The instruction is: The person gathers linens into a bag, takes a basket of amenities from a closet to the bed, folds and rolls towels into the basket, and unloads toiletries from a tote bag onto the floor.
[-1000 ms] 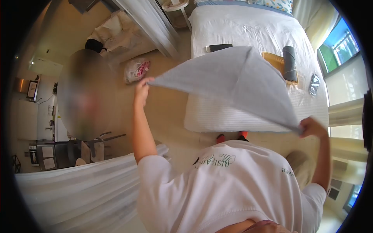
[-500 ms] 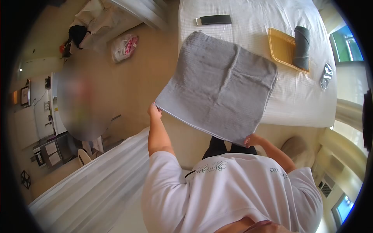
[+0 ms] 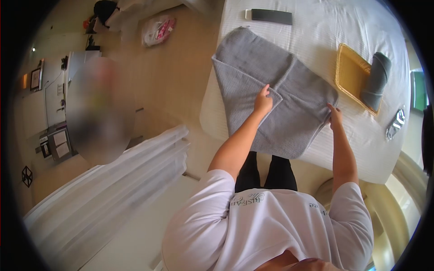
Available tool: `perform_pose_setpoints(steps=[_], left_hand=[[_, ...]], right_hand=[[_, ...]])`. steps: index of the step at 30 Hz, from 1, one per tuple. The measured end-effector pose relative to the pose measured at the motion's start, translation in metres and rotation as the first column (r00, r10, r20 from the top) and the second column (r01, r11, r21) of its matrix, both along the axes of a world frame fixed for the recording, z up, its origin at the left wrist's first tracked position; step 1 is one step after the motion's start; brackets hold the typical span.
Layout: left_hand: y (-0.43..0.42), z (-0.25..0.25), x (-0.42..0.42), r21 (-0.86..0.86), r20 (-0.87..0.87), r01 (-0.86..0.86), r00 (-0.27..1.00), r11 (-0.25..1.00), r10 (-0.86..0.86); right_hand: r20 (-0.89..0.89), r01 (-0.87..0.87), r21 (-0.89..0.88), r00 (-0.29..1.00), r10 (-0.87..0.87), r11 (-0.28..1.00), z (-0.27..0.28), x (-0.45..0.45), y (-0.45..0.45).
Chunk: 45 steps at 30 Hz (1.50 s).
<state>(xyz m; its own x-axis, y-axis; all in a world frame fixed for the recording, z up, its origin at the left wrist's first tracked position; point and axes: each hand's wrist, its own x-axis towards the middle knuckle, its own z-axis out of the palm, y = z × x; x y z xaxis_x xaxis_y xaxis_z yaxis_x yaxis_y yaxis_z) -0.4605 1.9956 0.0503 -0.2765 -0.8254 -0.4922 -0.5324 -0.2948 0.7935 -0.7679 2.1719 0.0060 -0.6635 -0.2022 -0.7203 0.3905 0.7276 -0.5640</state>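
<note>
A grey towel (image 3: pixel 298 115) lies over the near side of the bed, its lower part hanging past the edge. Its left side is turned inward as a flap (image 3: pixel 237 86). My left hand (image 3: pixel 262 103) grips that flap near its tip, close to the towel's middle. At the right edge, my right hand (image 3: pixel 335 116) is closed on the towel's border, fingers partly hidden. A raised crease runs through the upper half of the cloth.
On the white bed (image 3: pixel 312 29) are a dark flat box (image 3: pixel 272 16), a tan basket (image 3: pixel 346 81) with a rolled grey towel (image 3: pixel 377 80), and a clear plastic packet (image 3: pixel 396 123). A bag (image 3: pixel 158 30) lies on the floor; a sheer curtain (image 3: pixel 122 176) hangs at left.
My left hand has carried the towel's near left corner inward, making a flap. My right hand has moved up along the right edge. More of the cloth now rests on the bed.
</note>
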Motion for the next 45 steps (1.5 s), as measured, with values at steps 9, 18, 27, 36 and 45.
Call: perform_pose_setpoints(steps=[9,18,27,36,45], left_hand=[[-0.027,0.048,0.136,0.6,-0.129,-0.343,0.85,0.723,0.51],[-0.031,-0.009,0.155,0.301,0.165,-0.108,0.984,0.947,0.06],[-0.021,-0.008,0.173,0.656,-0.038,-0.292,0.908,0.696,0.417],[0.003,0.299,0.192,0.443,-0.652,0.41,0.758,0.797,-0.028],[-0.084,0.365,0.084,-0.094,-0.492,0.329,0.805,0.94,-0.332]], right_hand=[[-0.297,-0.705,-0.328,0.708,0.64,0.628,0.11,0.247,-0.102],[-0.769,-0.821,-0.072,0.407,0.492,0.567,0.08,0.269,-0.116],[0.47,-0.253,-0.209,0.821,0.324,0.945,0.054,0.189,-0.115],[0.413,-0.103,-0.72,0.731,0.543,0.686,0.32,0.136,-0.003],[-0.305,-0.464,-0.595,0.886,0.35,0.656,0.415,0.085,-0.038]])
